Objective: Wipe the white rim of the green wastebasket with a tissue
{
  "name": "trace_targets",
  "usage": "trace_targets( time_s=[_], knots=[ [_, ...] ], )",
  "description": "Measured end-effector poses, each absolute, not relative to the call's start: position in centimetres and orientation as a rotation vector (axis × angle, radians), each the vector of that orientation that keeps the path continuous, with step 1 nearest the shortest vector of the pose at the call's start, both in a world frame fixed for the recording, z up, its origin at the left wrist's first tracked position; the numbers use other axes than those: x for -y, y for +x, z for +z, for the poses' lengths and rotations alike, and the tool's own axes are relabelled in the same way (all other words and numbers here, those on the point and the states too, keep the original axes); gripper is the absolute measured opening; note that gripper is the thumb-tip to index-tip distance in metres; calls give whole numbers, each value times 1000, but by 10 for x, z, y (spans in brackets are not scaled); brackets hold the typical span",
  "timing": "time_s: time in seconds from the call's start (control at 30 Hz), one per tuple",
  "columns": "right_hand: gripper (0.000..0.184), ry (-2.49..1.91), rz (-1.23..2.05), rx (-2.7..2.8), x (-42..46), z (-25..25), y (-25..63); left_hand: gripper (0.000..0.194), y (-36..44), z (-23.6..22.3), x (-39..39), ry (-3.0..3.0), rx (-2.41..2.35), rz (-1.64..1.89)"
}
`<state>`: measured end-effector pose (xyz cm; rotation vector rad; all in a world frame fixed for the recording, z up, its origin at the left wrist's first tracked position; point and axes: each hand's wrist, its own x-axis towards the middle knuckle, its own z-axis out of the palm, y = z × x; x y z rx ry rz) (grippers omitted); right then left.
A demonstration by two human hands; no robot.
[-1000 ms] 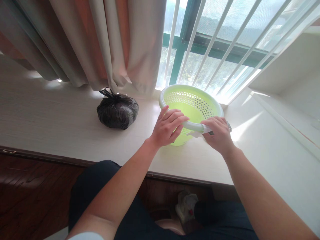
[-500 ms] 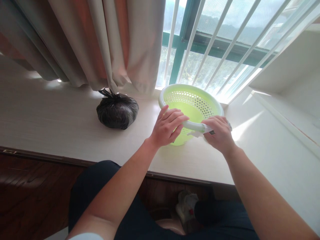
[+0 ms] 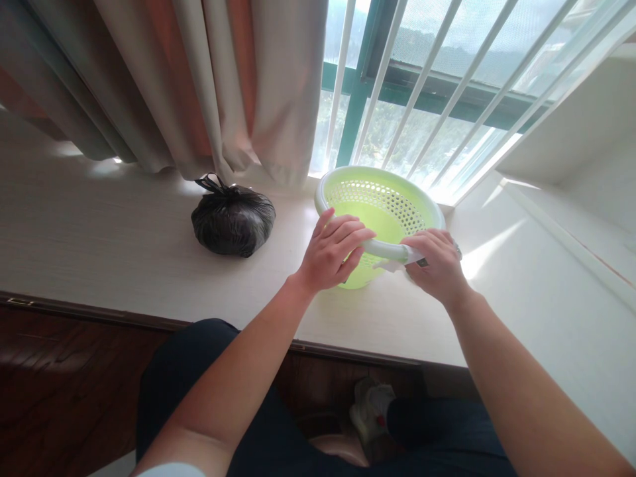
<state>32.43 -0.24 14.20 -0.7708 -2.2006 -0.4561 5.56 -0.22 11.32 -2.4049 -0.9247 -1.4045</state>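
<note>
A lime-green perforated plastic basket (image 3: pixel 385 199) with a white rim stands on the white window ledge (image 3: pixel 99 238). My left hand (image 3: pixel 332 254) is curled over the near rim and grips it. My right hand (image 3: pixel 437 265) is closed at the rim just to the right. It pinches a white scrap (image 3: pixel 395 266) that looks like a label or tape stuck to the rim. A small dark thing shows under its fingers, too hidden to name. The basket's inside looks bare.
A knotted black plastic bag (image 3: pixel 232 220) lies on the ledge left of the basket. Beige curtains (image 3: pixel 223 86) hang behind it. White window bars (image 3: pixel 422 79) run behind the basket. A white shelf (image 3: pixel 571 132) rises at right. My dark-trousered legs and the wooden floor are below.
</note>
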Motion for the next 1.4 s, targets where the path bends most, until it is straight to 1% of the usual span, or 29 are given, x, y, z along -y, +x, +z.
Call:
trace_targets(
  time_s=[0.47,0.63,1.4],
  knots=[
    [18,-778,-435,2197,2,142,325,29,56,112,1,-2380,887,-1435],
    [16,-791,-416,2182,3,143,325,30,56,112,1,-2392,913,-1417],
    [20,-771,-412,2208,-4,142,332,29,55,113,0,-2383,872,-1441]
  ],
)
